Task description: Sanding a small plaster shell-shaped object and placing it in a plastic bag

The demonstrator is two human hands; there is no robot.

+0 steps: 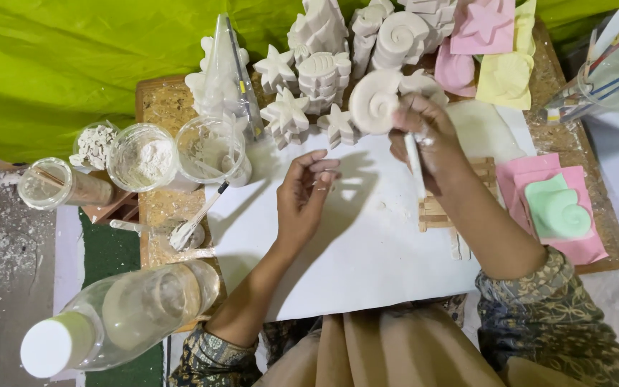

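While the right hand (pixel 424 136) grips the spiral shell cast (pixel 375 100) and a white stick (pixel 415 166), the left hand (pixel 308 190), fingers loosely apart and empty, lies below-left of it.

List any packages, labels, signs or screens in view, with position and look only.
No labels, signs or screens show.
Clear plastic bottle: lower left, lying tilted, white cap.
Clear cone-shaped bag: top centre, upright among white plaster casts.
Three clear cups: left, holding white powder.

The right hand (pixel 424 136) holds a white plaster shell (pixel 374 102) and a thin stick (pixel 415 163); the left hand (pixel 308 192) hovers over white paper (pixel 367 244).
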